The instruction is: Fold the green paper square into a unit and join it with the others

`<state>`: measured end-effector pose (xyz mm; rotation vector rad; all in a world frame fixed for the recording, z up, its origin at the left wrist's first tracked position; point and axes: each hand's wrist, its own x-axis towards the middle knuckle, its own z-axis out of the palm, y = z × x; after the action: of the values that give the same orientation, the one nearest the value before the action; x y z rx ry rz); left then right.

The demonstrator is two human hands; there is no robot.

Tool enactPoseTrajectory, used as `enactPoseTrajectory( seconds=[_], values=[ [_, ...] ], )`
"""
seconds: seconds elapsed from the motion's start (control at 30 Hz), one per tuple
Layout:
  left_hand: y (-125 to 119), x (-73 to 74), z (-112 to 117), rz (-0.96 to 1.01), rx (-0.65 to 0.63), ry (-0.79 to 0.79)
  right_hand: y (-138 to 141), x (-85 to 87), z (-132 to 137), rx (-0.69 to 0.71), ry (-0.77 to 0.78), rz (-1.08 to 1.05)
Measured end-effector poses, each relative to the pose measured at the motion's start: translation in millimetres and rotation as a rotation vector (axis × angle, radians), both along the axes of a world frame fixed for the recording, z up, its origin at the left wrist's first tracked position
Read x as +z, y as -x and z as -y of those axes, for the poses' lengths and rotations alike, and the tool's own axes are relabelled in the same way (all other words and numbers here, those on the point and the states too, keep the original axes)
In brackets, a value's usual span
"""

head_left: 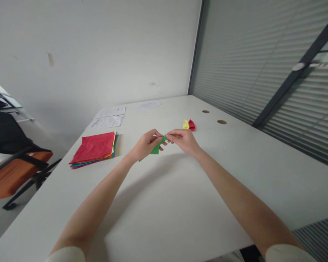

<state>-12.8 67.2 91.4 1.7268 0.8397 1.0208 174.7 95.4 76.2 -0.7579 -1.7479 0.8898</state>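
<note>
A piece of green paper (154, 150) is held up over the white table between my two hands. My left hand (147, 143) is closed on it from the left, and part of the sheet hangs below the palm. From the right, the fingertips of my right hand (183, 139) pinch the paper's narrow upper end. My fingers cover much of the paper, so its full shape is hidden. Just beyond my right hand lie a small yellow folded paper piece (186, 124) and a red folded paper piece (191, 125), side by side and touching.
A stack of coloured sheets with red on top (94, 147) lies on the table (164, 214) at left. Printed papers (109, 118) rest near the wall. Two round holes (222, 122) pierce the table's right side. An orange-seated chair (22, 171) stands left.
</note>
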Motion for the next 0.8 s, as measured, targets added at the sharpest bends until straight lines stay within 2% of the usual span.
enactPoseTrajectory(
  seconds=[0.07, 0.17, 0.27, 0.43, 0.6, 0.8],
  values=[
    [5, -0.7, -1, -0.118, 0.002, -0.03, -1, -0.6, -1, 0.01, 0.013, 0.066],
    [11, -1.7, -1, -0.265, 0.002, -0.063, -2, 0.6, 1, 0.01, -0.088, 0.201],
    [13, -2.0, -2, -0.358, 0.004, -0.094, -1, 2.5, 4, 0.036, -0.188, 0.322],
    [12, -0.3, -4, -0.483, -0.003, -0.148, -1, 3.0, 5, 0.06, -0.236, 0.414],
    [11, 1.7, -3, -0.49, 0.015, -0.15, -3, 1.5, 3, 0.067, -0.255, 0.407],
    [11, 6.6, 0, -0.438, 0.004, -0.05, -5, 2.9, 5, 0.053, -0.426, 0.449]
  ],
)
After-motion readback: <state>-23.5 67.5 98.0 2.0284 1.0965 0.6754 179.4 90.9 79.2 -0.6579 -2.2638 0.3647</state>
